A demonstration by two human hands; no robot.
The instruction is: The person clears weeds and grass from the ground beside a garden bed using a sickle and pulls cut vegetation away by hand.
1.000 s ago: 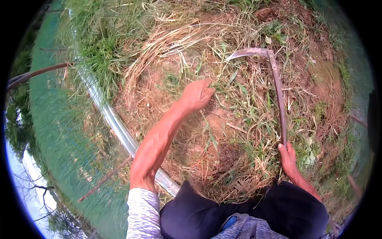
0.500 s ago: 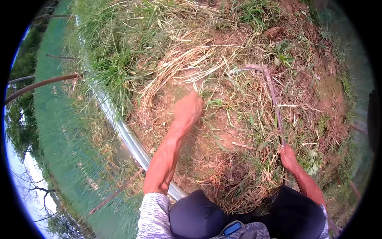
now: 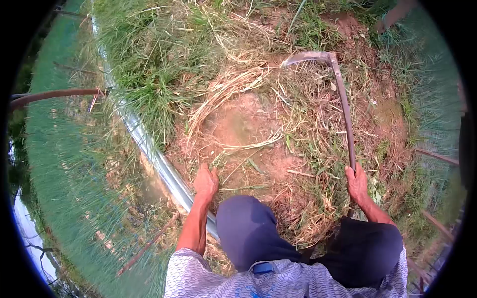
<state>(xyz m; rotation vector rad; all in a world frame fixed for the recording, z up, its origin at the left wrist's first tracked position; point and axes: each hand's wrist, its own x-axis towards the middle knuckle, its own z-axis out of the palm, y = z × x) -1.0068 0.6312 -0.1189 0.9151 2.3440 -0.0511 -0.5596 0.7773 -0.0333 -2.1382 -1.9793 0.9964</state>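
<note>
A sickle [image 3: 344, 104] with a long dark handle and a curved blade stretches forward over cut grass on the right. My right hand [image 3: 357, 183] is wrapped round the lower part of its handle. Near my left knee, my left hand [image 3: 205, 182] is closed low over the soil; a few grass stalks [image 3: 248, 147] lie just ahead of it, and what its fingers hold is hidden. Beyond them a bundle of dry straw [image 3: 226, 97] curves round a bare patch of reddish soil [image 3: 238, 121].
A shiny metal pipe [image 3: 166, 174] runs along the left, with green netting [image 3: 64, 164] beyond it. A rusty curved rod [image 3: 59, 93] sticks out at the left. Green grass [image 3: 149, 94] grows beside the pipe. Netting and rods also stand at the right.
My left hand has drawn back toward my knees, and grass stalks now lie across the bare soil. The sickle blade has moved forward, with my right hand still on the handle.
</note>
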